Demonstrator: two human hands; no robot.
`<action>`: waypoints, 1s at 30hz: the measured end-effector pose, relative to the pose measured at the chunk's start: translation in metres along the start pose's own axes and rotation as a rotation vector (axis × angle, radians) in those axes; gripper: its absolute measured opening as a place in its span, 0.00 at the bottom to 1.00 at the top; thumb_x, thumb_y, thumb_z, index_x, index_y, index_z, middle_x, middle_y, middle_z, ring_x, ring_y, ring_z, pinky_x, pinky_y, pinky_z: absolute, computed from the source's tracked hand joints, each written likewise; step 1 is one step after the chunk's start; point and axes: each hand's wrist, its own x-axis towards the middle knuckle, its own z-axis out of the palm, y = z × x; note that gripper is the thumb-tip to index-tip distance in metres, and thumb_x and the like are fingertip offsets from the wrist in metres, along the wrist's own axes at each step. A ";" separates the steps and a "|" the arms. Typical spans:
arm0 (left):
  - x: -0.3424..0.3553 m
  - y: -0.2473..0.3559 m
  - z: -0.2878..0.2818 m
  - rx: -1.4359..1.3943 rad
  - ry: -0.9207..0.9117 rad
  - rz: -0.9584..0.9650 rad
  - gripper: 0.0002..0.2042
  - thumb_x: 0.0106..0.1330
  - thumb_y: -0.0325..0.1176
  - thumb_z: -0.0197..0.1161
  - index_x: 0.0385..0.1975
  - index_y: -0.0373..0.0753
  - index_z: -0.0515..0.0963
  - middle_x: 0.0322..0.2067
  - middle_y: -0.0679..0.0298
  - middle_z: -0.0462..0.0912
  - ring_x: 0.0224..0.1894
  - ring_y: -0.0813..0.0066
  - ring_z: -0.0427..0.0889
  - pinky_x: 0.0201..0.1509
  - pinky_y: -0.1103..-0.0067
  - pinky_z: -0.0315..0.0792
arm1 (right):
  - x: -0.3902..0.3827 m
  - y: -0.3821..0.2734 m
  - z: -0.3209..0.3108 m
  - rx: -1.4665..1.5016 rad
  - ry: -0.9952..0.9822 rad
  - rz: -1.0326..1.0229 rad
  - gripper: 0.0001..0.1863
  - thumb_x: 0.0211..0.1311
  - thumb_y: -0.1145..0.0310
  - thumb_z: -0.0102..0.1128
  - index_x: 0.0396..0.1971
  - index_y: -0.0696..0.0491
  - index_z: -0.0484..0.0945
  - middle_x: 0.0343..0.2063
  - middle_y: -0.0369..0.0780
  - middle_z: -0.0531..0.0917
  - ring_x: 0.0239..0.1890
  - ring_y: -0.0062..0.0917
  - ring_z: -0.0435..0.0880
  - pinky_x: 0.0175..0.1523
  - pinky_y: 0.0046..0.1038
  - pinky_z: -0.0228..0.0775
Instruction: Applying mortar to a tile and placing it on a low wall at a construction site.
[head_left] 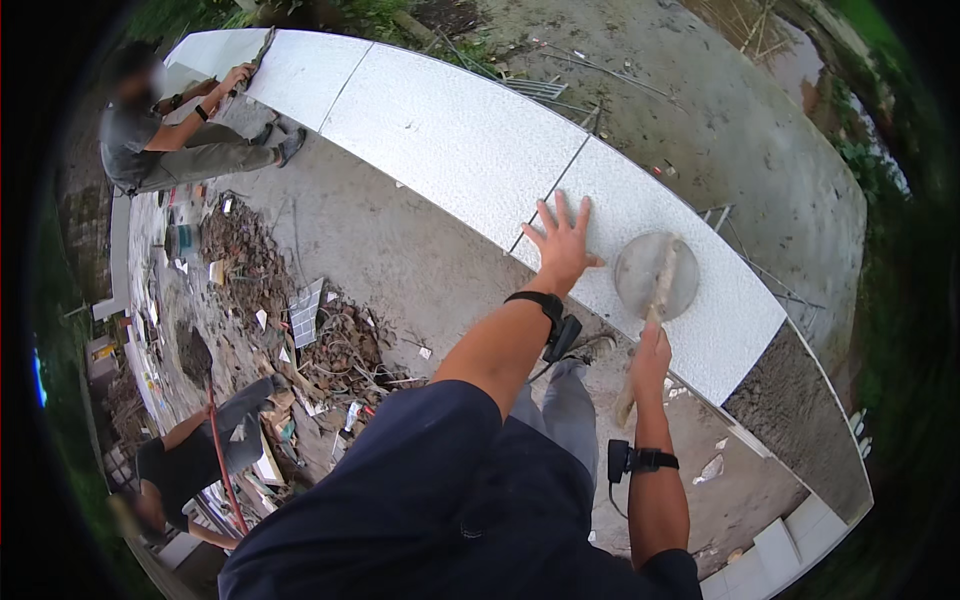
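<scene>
At the far left, a co-worker (180,462) bends by a long red-shafted tool (222,460), the head partly hidden by blur. Above, a second co-worker (128,150) sits with both hands near a dark object (262,52) on a long, curving row of white slabs (430,115); that object is too small to identify. Rubble (245,250) and a grid-patterned panel (305,312) lie on the ground between them and the centre.

In the lower middle, the wearer's dark clothing (400,480) bears a small pale mark, too small to make out. The left hand (565,250) is released, fingers spread, palm down on the white surface beside a dark seam. A black wristband device (560,335) covers part of that wrist.

Right of it, the right hand (651,350) is closed around the wooden handle of a mallet (658,285). Its round grey head is over the next slab; whether they touch is hard to tell. The handle hides part of the head.

At the right, the slab ends at rough grey mortar (800,405); white tiles (790,550) below are cut off by the dark rim.
</scene>
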 end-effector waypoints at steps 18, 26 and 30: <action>0.004 -0.005 0.001 -0.016 0.065 0.010 0.61 0.37 0.56 0.79 0.73 0.56 0.44 0.72 0.45 0.34 0.71 0.31 0.36 0.59 0.28 0.42 | -0.011 -0.004 0.011 0.113 0.104 0.014 0.25 0.72 0.49 0.41 0.35 0.59 0.72 0.17 0.36 0.70 0.14 0.20 0.70 0.17 0.25 0.64; 0.013 -0.003 -0.003 -0.022 0.156 0.063 0.63 0.37 0.55 0.79 0.73 0.48 0.44 0.69 0.33 0.39 0.71 0.31 0.39 0.63 0.33 0.41 | -0.010 0.004 0.008 0.113 0.051 0.052 0.24 0.73 0.49 0.42 0.32 0.58 0.71 0.17 0.37 0.70 0.14 0.21 0.72 0.18 0.26 0.65; 0.026 -0.006 -0.003 0.003 0.179 0.094 0.62 0.39 0.56 0.78 0.72 0.42 0.44 0.68 0.29 0.41 0.72 0.32 0.39 0.69 0.44 0.40 | -0.012 0.007 0.004 0.068 0.064 -0.027 0.24 0.73 0.50 0.43 0.31 0.58 0.71 0.17 0.36 0.70 0.16 0.21 0.72 0.19 0.26 0.66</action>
